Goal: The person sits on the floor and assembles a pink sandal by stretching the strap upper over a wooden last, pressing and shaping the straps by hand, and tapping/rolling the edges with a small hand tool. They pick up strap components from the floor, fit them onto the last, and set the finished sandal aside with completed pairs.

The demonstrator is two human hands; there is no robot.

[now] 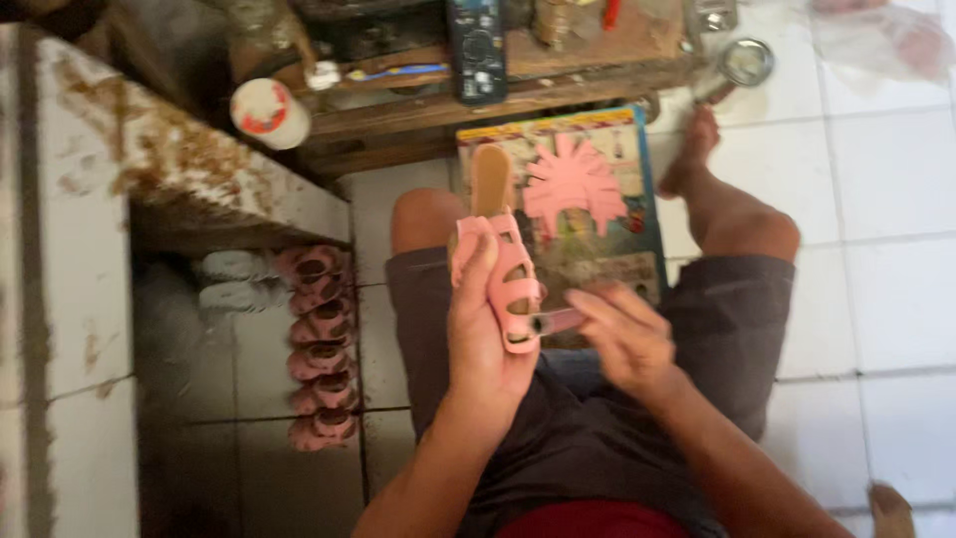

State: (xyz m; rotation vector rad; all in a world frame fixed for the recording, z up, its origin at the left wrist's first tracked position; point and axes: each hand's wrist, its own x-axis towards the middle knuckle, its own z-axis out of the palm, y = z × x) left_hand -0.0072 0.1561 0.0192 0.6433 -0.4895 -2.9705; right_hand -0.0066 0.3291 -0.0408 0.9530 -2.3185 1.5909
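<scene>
On the far left I see a stained white tiled ledge (110,179), with a row of pink sandals (321,344) lined up on the floor below it; motion blur softens them. My left hand (483,329) is raised over my lap, its grip wrapped around a pink child's sandal (508,274) held upright, brown insole showing on top. My right hand (622,334) pinches the sandal's strap end (556,321); blur hides what is on it. Beyond, a pink cut-out piece (576,184) lies on a colourful board (558,199) on white floor tiles (876,199).
</scene>
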